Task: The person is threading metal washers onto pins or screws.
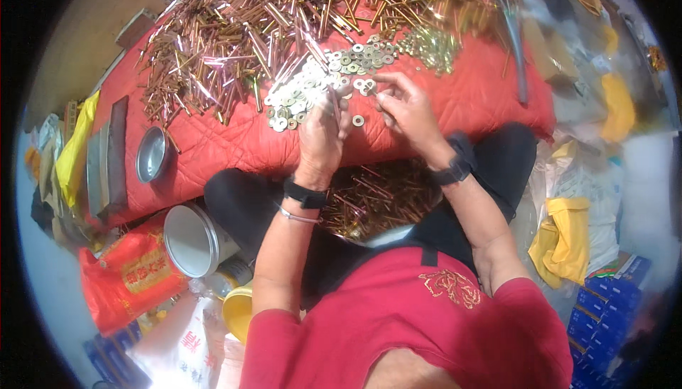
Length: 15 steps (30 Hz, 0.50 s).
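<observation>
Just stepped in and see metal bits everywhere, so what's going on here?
A person sits at a red quilted cloth strewn with brass-coloured pins and a patch of washers. The left hand holds a thin pin upright, and the right hand works at the washers beside it. More pins lie heaped in the lap. A small steel bowl rests on the cloth's left side.

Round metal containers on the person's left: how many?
2. A small steel bowl sits on the red quilt's left edge; a larger white tin lies on its side below it, by the knee. Clutter may hide more.
</observation>
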Each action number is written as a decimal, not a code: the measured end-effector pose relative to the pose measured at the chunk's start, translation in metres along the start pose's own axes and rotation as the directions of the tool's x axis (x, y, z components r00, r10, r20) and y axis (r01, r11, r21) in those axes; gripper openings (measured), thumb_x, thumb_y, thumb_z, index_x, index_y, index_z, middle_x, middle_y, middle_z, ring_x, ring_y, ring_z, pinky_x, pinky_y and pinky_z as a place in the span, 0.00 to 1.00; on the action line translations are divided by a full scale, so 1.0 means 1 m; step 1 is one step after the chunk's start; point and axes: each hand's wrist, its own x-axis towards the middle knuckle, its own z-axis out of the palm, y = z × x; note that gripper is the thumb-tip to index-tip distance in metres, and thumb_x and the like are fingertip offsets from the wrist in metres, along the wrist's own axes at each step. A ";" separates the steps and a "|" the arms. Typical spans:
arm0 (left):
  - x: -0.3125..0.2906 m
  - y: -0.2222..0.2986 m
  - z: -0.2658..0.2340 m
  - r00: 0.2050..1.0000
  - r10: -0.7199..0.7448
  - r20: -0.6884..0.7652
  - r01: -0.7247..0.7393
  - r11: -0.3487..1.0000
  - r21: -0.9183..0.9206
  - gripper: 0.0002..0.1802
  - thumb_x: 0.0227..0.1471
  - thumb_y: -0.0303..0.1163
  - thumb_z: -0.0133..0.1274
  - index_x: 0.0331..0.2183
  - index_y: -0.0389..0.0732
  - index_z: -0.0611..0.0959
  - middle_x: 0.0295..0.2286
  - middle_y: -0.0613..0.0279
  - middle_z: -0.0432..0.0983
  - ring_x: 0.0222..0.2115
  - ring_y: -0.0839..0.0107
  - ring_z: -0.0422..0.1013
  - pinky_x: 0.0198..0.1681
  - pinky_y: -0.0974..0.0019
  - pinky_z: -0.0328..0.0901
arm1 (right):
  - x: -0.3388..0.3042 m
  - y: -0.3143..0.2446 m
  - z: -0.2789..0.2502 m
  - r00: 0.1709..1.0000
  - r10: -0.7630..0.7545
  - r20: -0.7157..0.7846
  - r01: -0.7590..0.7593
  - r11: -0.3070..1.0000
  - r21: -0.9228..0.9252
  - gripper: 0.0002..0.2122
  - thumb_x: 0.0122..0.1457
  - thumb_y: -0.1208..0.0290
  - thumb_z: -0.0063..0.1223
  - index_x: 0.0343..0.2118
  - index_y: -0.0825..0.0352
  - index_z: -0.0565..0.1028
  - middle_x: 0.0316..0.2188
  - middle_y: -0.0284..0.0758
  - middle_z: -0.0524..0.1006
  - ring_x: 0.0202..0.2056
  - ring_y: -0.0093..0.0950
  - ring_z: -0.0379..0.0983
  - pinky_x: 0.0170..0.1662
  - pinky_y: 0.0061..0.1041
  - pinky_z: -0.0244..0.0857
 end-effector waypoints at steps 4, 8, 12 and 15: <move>0.008 0.003 -0.018 0.998 0.057 -0.007 -0.057 0.984 -0.171 0.17 0.58 0.33 0.48 0.46 0.33 0.72 0.30 0.65 0.70 0.31 0.76 0.67 0.34 0.75 0.64 | -0.007 -0.003 0.005 0.992 -0.017 0.121 0.038 0.984 -0.176 0.11 0.57 0.78 0.49 0.43 0.67 0.75 0.25 0.26 0.72 0.19 0.11 0.63 0.21 0.12 0.57; 0.004 0.012 -0.013 0.976 0.080 -0.203 -0.129 0.963 -0.237 0.18 0.54 0.30 0.54 0.45 0.35 0.73 0.35 0.62 0.72 0.36 0.73 0.69 0.41 0.68 0.67 | -0.020 -0.011 0.021 0.983 -0.089 0.160 0.142 0.921 -0.363 0.10 0.58 0.79 0.48 0.42 0.69 0.76 0.27 0.26 0.73 0.22 0.11 0.64 0.24 0.13 0.58; 0.002 0.012 -0.033 0.984 0.078 -0.160 -0.123 0.950 -0.289 0.18 0.52 0.28 0.55 0.46 0.36 0.74 0.41 0.60 0.73 0.41 0.68 0.70 0.46 0.62 0.68 | -0.024 -0.019 0.036 0.966 -0.170 0.197 0.246 0.846 -0.473 0.10 0.57 0.80 0.49 0.42 0.70 0.76 0.30 0.27 0.75 0.26 0.12 0.66 0.29 0.14 0.62; 0.001 0.012 -0.032 0.982 0.129 -0.140 -0.156 0.967 -0.203 0.19 0.53 0.28 0.54 0.47 0.34 0.73 0.44 0.57 0.72 0.45 0.66 0.69 0.50 0.58 0.67 | -0.019 -0.008 0.036 0.965 -0.228 0.128 0.261 0.867 -0.425 0.10 0.54 0.79 0.51 0.40 0.68 0.77 0.31 0.33 0.78 0.32 0.19 0.72 0.36 0.19 0.65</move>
